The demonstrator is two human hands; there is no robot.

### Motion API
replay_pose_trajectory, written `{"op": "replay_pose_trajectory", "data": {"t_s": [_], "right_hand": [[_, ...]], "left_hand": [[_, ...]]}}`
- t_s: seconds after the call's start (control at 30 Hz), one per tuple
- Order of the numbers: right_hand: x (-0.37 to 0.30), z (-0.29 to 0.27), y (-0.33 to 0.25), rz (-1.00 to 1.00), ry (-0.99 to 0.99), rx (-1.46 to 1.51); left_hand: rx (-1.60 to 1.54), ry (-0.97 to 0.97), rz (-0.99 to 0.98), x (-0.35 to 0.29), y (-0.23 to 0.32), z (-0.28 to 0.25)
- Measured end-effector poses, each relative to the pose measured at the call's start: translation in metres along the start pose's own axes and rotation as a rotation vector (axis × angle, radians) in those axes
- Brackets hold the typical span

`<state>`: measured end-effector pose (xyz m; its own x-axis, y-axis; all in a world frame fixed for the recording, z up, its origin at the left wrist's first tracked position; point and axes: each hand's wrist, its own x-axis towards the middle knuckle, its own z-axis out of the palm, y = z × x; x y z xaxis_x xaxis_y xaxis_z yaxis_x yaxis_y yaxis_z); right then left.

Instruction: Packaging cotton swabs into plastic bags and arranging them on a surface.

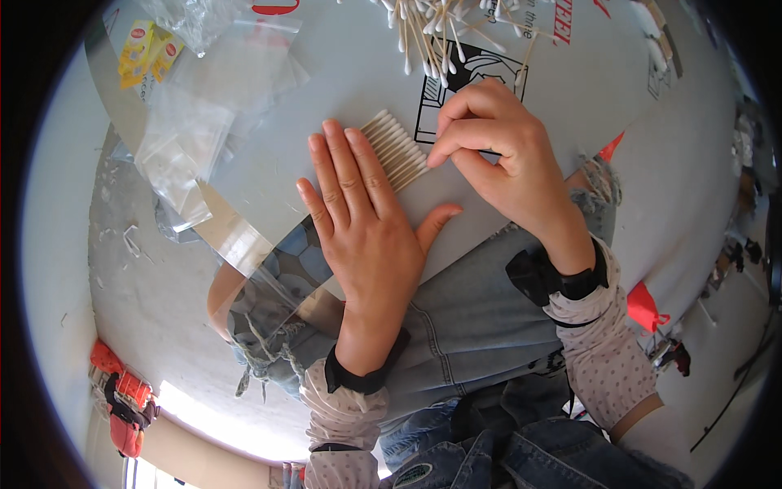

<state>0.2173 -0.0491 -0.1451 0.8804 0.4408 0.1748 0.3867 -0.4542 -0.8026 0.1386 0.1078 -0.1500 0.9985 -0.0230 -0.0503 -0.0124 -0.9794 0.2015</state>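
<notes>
A neat row of cotton swabs (397,151) lies side by side on a grey board (342,49) across my lap. My left hand (362,216) rests flat on the board, fingers stretched out and thumb spread, its index finger along the left side of the row. At the row's right end, my right hand (493,138) is closed in a pinch, with its thumb and index fingertips by the swab tips. Whether anything is between those fingertips cannot be made out. Beyond both hands, a loose pile of cotton swabs (440,24) lies at the board's far side.
Clear plastic bags (183,134) overlap at the left of the board, with yellow printed packets (151,53) near the far left corner. Some small white-edged pieces (658,41) lie at the far right. A red object (122,399) stands at the lower left.
</notes>
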Motion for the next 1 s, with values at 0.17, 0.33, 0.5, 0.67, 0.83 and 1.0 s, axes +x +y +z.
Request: {"op": "replay_pose_trajectory", "data": {"t_s": [0.17, 0.33, 0.5, 0.67, 0.83, 1.0], "right_hand": [[0.001, 0.0, -0.001, -0.028, -0.027, -0.041], [0.002, 0.005, 0.001, -0.008, 0.062, -0.018], [0.003, 0.007, 0.002, -0.035, 0.065, -0.042], [0.004, 0.006, 0.001, -0.001, 0.058, -0.022], [0.009, 0.012, 0.005, -0.052, 0.107, -0.066], [0.009, 0.011, 0.006, -0.074, 0.067, -0.101]], "left_hand": [[-0.029, 0.005, -0.004, 0.0, -0.001, 0.0], [-0.046, 0.003, -0.01, 0.0, -0.002, -0.001], [-0.057, 0.001, -0.008, 0.0, -0.001, 0.0], [-0.062, -0.002, -0.011, 0.0, -0.001, -0.001], [-0.067, -0.009, -0.01, 0.001, 0.0, -0.002], [-0.064, -0.007, -0.01, 0.001, -0.001, -0.002]]}}
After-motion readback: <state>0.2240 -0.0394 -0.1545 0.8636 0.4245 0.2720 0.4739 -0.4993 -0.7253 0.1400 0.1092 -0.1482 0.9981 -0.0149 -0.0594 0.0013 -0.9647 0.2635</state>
